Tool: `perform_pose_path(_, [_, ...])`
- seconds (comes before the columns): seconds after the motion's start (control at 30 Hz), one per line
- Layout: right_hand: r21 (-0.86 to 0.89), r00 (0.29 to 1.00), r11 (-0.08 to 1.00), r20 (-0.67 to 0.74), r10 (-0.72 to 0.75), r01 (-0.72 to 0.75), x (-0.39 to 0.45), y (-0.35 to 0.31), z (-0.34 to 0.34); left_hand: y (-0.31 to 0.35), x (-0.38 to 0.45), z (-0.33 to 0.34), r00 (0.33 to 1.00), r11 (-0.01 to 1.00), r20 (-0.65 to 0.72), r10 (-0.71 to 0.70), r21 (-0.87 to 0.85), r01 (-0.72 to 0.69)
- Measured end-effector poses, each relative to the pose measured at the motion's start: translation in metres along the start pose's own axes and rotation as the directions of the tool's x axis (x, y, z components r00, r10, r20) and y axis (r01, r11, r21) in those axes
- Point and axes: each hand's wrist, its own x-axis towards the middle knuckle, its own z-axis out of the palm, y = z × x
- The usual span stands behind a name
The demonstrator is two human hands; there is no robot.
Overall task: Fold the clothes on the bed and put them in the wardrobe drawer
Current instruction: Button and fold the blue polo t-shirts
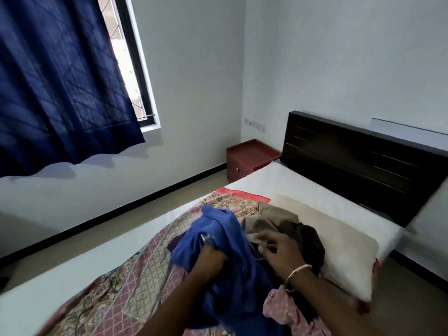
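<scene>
Two hands, left hand [209,260] gripping blue garment [218,229], right hand [281,251] spread, empty

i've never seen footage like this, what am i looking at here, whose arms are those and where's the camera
There is one picture, taken by a wide-angle camera worn on a person's head, looking forward and down. That is why the room looks bent and two bare arms reach in from the bottom edge.

The left hand grips a blue garment, bunched and lifted off the bed. The right hand, with a bangle on its wrist, reaches with spread fingers over a heap of brown and dark clothes; it is blurred, so I cannot tell if it touches them.

The clothes lie on a patterned sheet beside a pale pillow. Beyond are a dark headboard, a red bedside cabinet and a blue curtain.
</scene>
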Motion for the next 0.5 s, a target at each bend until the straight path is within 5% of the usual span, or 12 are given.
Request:
perform_pose_path(0.07, [0.353, 0.991, 0.931, -0.062, 0.122, -0.092, 0.019, 0.002, 0.001, 0.002, -0.011, 0.010, 1.000, 0.960, 0.022, 0.021, 0.280, -0.027])
perform_pose_path(0.13, [0.496, 0.968, 0.832, 0.134, 0.211, -0.250, 0.039, 0.007, 0.004, 0.018, -0.022, 0.015, 0.996, 0.814, 0.070, 0.050, 0.575, -0.081])
perform_pose_path(0.2, [0.559, 0.951, 0.775, 0.252, 0.179, -0.294, 0.045, -0.001, 0.007, 0.028, -0.028, 0.017, 0.990, 0.740, 0.103, 0.093, 0.658, -0.137])
perform_pose_path(0.27, [0.631, 0.951, 0.717, 0.261, 0.166, -0.298, 0.048, -0.001, 0.012, 0.025, -0.027, 0.021, 0.989, 0.861, 0.085, 0.118, 0.488, -0.145])
perform_pose_path(0.33, [0.679, 0.977, 0.704, 0.181, 0.114, -0.208, 0.048, -0.004, 0.016, 0.019, -0.033, 0.020, 0.996, 0.996, 0.026, 0.084, 0.012, -0.084])
perform_pose_path(0.4, [0.665, 0.993, 0.738, 0.099, 0.063, -0.114, 0.048, -0.009, 0.021, 0.022, -0.041, 0.012, 0.993, 0.885, -0.091, -0.075, -0.466, 0.024])
perform_pose_path(0.5, [0.702, 0.997, 0.711, 0.078, -0.020, -0.041, 0.037, -0.021, 0.030, 0.029, -0.045, -0.014, 0.956, 0.702, -0.168, -0.239, -0.711, 0.051])
